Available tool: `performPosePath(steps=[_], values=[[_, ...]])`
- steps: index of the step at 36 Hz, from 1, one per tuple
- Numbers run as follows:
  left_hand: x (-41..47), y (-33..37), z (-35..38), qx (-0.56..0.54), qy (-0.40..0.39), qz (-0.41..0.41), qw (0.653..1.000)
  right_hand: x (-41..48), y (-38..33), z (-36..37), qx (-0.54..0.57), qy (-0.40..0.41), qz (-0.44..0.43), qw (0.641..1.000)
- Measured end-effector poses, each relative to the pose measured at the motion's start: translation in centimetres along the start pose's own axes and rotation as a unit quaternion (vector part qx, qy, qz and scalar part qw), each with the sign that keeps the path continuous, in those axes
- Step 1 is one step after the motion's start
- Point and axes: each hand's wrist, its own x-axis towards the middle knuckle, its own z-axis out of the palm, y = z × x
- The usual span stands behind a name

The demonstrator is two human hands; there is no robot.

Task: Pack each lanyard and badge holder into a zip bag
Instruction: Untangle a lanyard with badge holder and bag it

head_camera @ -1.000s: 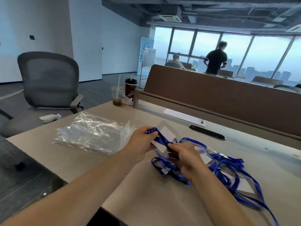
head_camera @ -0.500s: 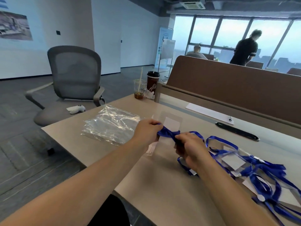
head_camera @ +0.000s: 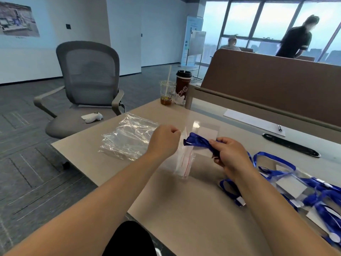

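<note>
My left hand pinches the top edge of a clear zip bag with a red seal line; the bag hangs down to the table. My right hand grips a bunched blue lanyard, its folded end pointing at the bag's mouth. A clear badge holder with a white card sits just behind the lanyard. More blue lanyards with badge holders lie in a heap at the right of the table.
A pile of empty zip bags lies left of my hands on the beige table. Two drink cups stand at the far corner. A brown partition, a paper sheet, a black cable slot and a grey chair surround the table.
My left hand let go of the lanyard and now holds up a zip bag. My right hand keeps the bunched lanyard, now raised toward the bag. The view shifted left.
</note>
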Motion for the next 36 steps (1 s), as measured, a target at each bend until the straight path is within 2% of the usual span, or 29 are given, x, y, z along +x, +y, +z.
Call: performPosePath(steps=[5, 11, 18, 28, 36], values=[[1.2, -0.9, 0.6, 0.138, -0.051, -0.010, 0.989, 1.5, 0.4, -0.4, -0.020, 0.034, 0.024, 0.999], [1.9, -0.8, 1.9, 0.215, -0.073, -0.015, 0.974, 2.4, 1.0, -0.5, -0.052, 0.057, 0.035, 0.996], [2.5, -1.5, 2.2, 0.260, -0.066, -0.016, 0.963, 2.2, 0.7, -0.7, -0.066, 0.044, 0.029, 0.996], [1.8, 1.6, 0.7, 0.350, -0.017, 0.109, 0.930, 0.9, -0.9, -1.8, -0.027, 0.044, -0.005, 0.999], [0.0, 3.8, 1.1, 0.346, -0.039, 0.176, 0.921, -2.1, -1.0, -4.9, -0.024, 0.043, -0.003, 0.999]])
